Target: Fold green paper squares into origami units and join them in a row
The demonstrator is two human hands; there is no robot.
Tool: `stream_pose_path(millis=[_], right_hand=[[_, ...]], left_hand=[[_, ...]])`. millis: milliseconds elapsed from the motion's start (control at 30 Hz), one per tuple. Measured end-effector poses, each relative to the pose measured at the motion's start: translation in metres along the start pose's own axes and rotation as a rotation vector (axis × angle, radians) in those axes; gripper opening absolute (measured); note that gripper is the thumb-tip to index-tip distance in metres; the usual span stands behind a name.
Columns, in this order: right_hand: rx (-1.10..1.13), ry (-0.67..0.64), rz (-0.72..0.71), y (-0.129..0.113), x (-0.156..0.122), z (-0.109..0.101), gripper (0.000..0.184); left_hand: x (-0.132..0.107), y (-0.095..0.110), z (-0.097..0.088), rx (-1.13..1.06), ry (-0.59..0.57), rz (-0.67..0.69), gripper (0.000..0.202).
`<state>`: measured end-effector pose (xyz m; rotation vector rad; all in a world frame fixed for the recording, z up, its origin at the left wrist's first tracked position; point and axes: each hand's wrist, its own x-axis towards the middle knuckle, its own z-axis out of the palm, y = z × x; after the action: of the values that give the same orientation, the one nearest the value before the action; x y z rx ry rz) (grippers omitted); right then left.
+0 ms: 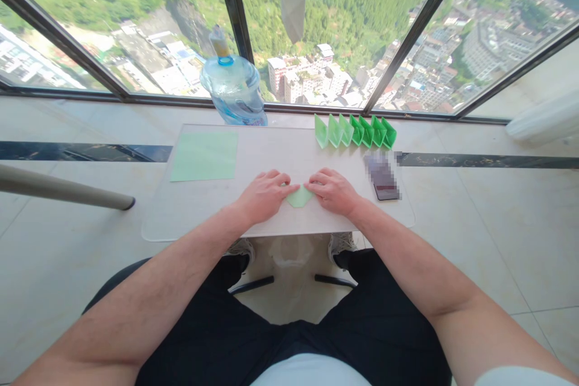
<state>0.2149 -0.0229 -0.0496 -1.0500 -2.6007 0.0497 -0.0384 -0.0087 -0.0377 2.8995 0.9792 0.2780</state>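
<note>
A small folded piece of light green paper (pixel 298 196) lies near the front middle of the low white table (pixel 203 208). My left hand (pixel 266 194) grips its left side, thumb and fingers pressed together at the upper edge. On the other side my right hand (pixel 332 191) pinches the paper's right corner in the same way. Parts of the paper are hidden under the fingers. Both forearms reach in from the bottom of the view.
A flat light green sheet (pixel 204 157) lies at the table's left. Several folded green paper pieces (pixel 355 132) stand in a row at the back right, with a blurred phone (pixel 384 178) below them. Behind the table, a large water bottle (pixel 235 87) stands by the window.
</note>
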Motion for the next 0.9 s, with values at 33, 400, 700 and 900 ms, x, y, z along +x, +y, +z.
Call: stream_pose_path(millis=[33,400,700,900], right_hand=[[-0.01,-0.007,0.002,0.0,-0.002,-0.001,0.032],[-0.217,-0.174,0.253,-0.004,-0.03,-0.017,0.04],[-0.214,-0.041,0.329,-0.046,-0.004,-0.011,0.042],[-0.096,-0.142,0.26,-0.071,0.012,-0.001,0.038]], left_hand=[[0.0,0.0,0.0,0.003,-0.002,-0.002,0.039],[0.006,0.024,-0.014,0.112,-0.073,-0.047,0.033],[0.007,0.065,-0.011,0.125,-0.034,-0.196,0.036],[0.001,0.073,-0.01,0.123,-0.046,-0.235,0.035]])
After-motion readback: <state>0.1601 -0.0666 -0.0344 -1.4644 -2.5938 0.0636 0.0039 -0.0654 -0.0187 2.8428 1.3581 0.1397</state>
